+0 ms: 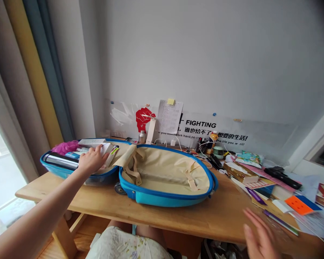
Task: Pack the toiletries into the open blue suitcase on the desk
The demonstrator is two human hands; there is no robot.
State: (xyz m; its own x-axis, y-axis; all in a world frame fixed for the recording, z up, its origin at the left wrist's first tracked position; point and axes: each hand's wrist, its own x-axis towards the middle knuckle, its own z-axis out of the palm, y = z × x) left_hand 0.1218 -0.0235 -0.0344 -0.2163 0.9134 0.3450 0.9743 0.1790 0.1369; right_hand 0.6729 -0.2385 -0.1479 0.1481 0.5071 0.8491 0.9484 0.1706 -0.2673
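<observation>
A blue suitcase lies opened out on the table, its two halves side by side. My left hand reaches into the left half, its fingers bent over a small white box among the packed things. Around it lie a black and silver cylinder, a pink mesh bath puff, a blue item and a longer white box. Beige lining with straps shows in the right half. My right hand hovers by the table's front edge at lower right, fingers stretched out, holding nothing.
Clutter covers the right of the wooden table: an orange and blue card, a purple pen-like item, a black device, a snack packet. Bottles and a jar stand along the wall.
</observation>
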